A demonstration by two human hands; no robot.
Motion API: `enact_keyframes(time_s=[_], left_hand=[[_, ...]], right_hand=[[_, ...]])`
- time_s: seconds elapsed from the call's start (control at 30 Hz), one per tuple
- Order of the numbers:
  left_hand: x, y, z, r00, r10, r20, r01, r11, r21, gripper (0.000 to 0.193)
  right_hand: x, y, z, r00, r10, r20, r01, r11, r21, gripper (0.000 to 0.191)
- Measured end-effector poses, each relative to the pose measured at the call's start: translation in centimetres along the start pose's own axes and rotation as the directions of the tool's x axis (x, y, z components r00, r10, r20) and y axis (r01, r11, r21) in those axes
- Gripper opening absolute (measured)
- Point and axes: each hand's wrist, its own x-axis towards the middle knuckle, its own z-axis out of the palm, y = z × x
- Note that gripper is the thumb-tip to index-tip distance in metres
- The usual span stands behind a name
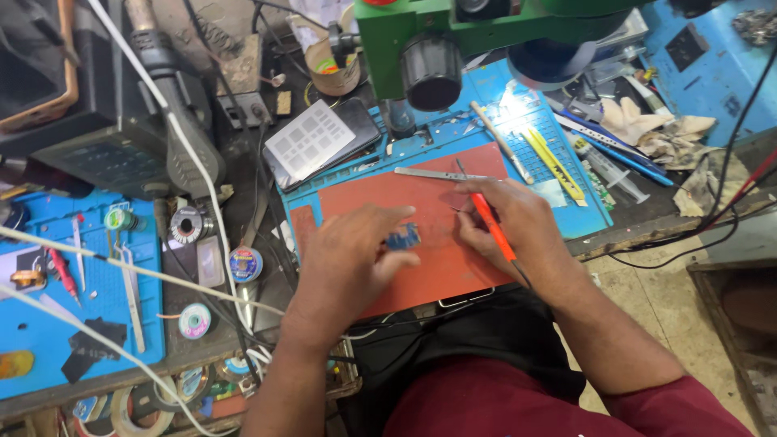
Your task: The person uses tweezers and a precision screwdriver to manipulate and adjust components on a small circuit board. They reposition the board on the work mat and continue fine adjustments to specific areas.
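Note:
My left hand (pixel 356 259) pinches a small blue circuit board (pixel 403 237) against the red-brown work mat (pixel 421 194). My right hand (pixel 510 222) grips a thin red-handled tool (pixel 492 226) like a pen, its dark tip pointing up and left, just right of the board. Long metal tweezers (pixel 437 173) lie on the mat beyond my right hand.
A green microscope (pixel 437 40) hangs over the blue mat (pixel 518 121), which holds several tools and a syringe (pixel 607 168). A metal stencil (pixel 310 139) lies left of the red mat. A hot-air handle (pixel 174 105), solder wick rolls (pixel 243 264) and a second blue mat (pixel 97 299) lie left.

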Motion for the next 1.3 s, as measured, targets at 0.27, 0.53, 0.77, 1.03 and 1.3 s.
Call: enact_keyframes(time_s=[0.27,0.53,0.77,1.03,1.3], left_hand=[[-4.1,-1.9,-0.6,0.996,-0.023,-0.089,0.030,0.997,0.077,0.082],[-4.2,-3.3,1.1,0.989,-0.064,-0.133,0.065,0.998,0.005,0.074],[-4.0,-5.1,1.1,0.990,0.100,-0.095,-0.110,0.988,-0.104,0.079],[-5.4,-6.9,1.3,0.993,0.080,-0.082,-0.096,0.973,-0.212,0.093],[-6.3,-7.8,1.9,0.990,0.071,-0.122,-0.094,0.977,-0.194,0.100]], right_hand=[[-1.1,0.1,0.9,0.993,-0.051,-0.107,0.040,0.994,-0.106,0.031],[-2.8,-0.1,1.7,0.976,-0.158,-0.153,0.173,0.980,0.095,0.012],[-4.2,0.1,2.9,0.997,0.000,0.083,-0.047,0.822,0.567,0.019],[-3.2,-1.6,4.7,0.976,-0.104,0.191,0.049,0.961,0.271,0.021],[-3.0,-2.7,6.1,0.982,-0.134,0.133,0.095,0.959,0.268,0.023]])
